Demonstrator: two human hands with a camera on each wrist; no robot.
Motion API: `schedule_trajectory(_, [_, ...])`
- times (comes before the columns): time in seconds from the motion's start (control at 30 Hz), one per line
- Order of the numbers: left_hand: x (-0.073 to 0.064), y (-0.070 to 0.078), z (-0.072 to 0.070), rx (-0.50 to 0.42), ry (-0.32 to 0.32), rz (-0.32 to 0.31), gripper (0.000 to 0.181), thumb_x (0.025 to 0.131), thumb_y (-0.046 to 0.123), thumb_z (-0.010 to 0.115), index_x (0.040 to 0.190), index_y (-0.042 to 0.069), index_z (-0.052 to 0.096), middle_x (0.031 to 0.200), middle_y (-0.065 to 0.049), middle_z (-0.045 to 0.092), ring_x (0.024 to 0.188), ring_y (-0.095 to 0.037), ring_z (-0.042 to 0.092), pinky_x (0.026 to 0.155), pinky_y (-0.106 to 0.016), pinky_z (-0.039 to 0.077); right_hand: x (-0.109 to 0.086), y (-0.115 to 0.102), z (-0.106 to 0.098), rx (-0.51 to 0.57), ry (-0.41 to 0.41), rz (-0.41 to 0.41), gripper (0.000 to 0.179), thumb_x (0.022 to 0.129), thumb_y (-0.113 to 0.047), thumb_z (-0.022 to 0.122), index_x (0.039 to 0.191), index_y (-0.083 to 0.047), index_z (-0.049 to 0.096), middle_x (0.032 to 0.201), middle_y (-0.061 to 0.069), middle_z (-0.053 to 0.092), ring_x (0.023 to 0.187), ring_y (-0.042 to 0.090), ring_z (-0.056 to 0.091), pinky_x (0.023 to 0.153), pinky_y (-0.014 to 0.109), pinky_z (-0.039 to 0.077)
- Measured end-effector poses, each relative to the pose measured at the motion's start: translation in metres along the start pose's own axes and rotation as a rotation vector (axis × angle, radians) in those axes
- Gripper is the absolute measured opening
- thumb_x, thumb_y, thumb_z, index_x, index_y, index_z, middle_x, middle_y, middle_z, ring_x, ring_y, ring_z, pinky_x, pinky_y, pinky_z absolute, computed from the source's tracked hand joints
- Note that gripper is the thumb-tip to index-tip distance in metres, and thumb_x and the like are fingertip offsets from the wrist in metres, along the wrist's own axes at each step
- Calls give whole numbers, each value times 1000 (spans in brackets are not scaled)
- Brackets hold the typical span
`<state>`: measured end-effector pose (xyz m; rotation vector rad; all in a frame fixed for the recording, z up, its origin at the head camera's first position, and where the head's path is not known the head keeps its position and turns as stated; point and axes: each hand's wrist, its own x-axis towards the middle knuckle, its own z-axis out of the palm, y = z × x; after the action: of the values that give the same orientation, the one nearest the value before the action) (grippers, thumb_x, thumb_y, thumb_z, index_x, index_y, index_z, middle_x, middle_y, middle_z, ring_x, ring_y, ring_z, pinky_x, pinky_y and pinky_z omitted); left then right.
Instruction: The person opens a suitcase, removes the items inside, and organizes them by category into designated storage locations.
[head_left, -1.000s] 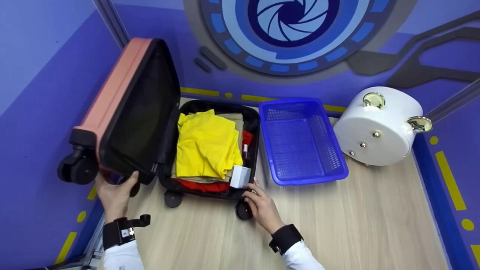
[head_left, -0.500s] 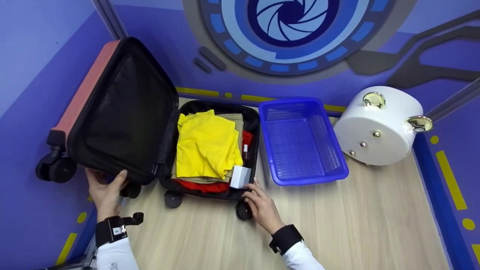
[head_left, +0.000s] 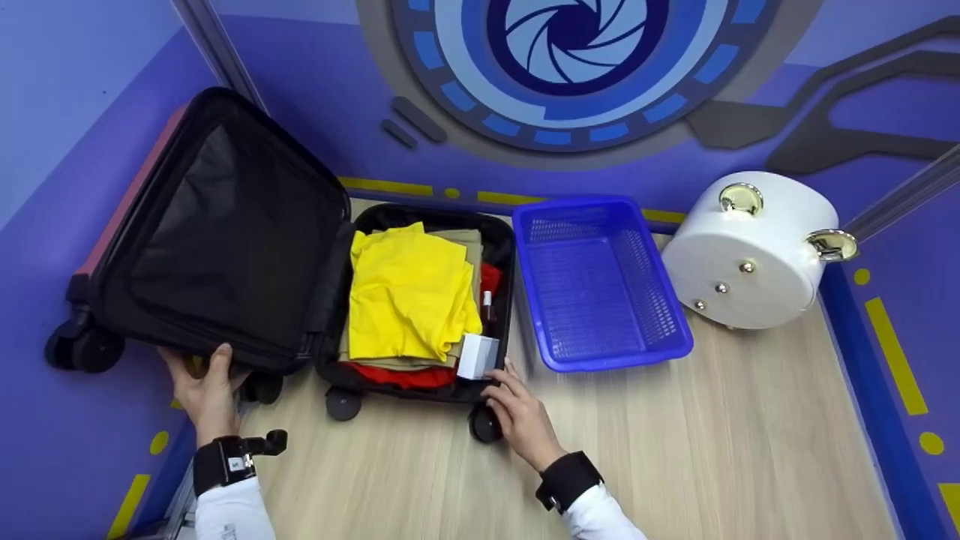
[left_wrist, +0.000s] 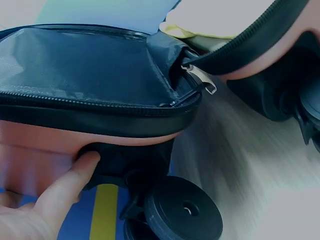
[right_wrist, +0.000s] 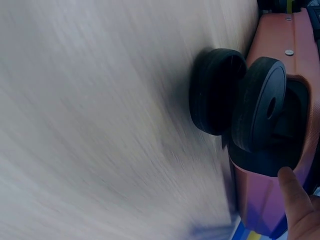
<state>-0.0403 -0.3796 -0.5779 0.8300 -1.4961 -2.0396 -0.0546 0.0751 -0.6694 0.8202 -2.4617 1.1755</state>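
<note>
A pink suitcase (head_left: 431, 394) lies spread open on the wooden surface, its black-lined lid (head_left: 225, 232) tilted back at the left. My left hand (head_left: 206, 394) grips the lid's lower edge near a wheel; the left wrist view shows the thumb against the wheel housing. My right hand (head_left: 525, 420) holds the packed half's front right corner, with one digit on the pink shell (right_wrist: 252, 200) in the right wrist view. Inside lie a folded yellow cloth (head_left: 409, 292), beige cloth (head_left: 474, 244), red cloth (head_left: 405, 376), a small white box (head_left: 478, 357) and a white-capped bottle (head_left: 487, 307).
A blue plastic basket (head_left: 600, 292) stands right beside the suitcase. Farther right, a white pot (head_left: 757, 247) with gold handles lies tipped by the wall. Blue panels (head_left: 315, 90) enclose the back and sides, and the lid leans close to the left one.
My left hand has swung the lid outward and down to the left, showing more of its black lining. The right hand stays at the suitcase corner.
</note>
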Motion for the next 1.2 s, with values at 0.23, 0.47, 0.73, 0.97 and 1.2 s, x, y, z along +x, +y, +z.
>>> schedule_trajectory(0.23, [-7, -2, 8, 73, 35, 56, 91, 103, 14, 58, 166, 43, -2, 173, 8, 9, 154, -12, 22, 120, -25, 29, -2, 0, 3, 8, 43, -5, 21, 88, 6, 77, 102, -10, 75, 134, 14, 67, 137, 48, 51, 104, 52, 48])
schedule_trajectory(0.47, [-37, -18, 22, 352, 239, 145, 83, 99, 23, 61, 168, 21, 15, 172, -5, 17, 154, -15, 19, 125, -29, 16, -8, 0, 5, 39, 57, 22, 22, 87, 8, 77, 100, -10, 75, 136, 14, 67, 136, 48, 52, 109, 47, 44])
schedule_trajectory(0.73, [-75, -29, 61, 254, 336, 357, 66, 88, -4, 63, 146, -4, 33, 155, -16, 17, 135, -24, 40, 109, -36, 39, -1, 3, 5, 47, 92, -11, 26, 85, 11, 77, 100, -10, 75, 138, 23, 64, 133, 53, 52, 106, 52, 45])
schedule_trajectory(0.97, [-109, -15, 108, 225, 261, 494, 61, 80, -15, 60, 136, -18, 35, 147, -32, 20, 133, -43, 38, 107, -40, 36, 1, 0, 5, 37, 69, -4, 23, 88, 9, 75, 102, -9, 75, 142, 22, 62, 134, 53, 51, 106, 56, 45])
schedule_trajectory(1.2, [-123, -51, 142, 294, 49, 574, 66, 79, -18, 64, 139, -13, 38, 143, -34, 30, 128, -44, 44, 101, -30, 38, -8, -5, -12, 3, -4, 21, 44, 86, 4, 78, 128, -7, 71, 153, 18, 52, 137, 44, 52, 111, 40, 44])
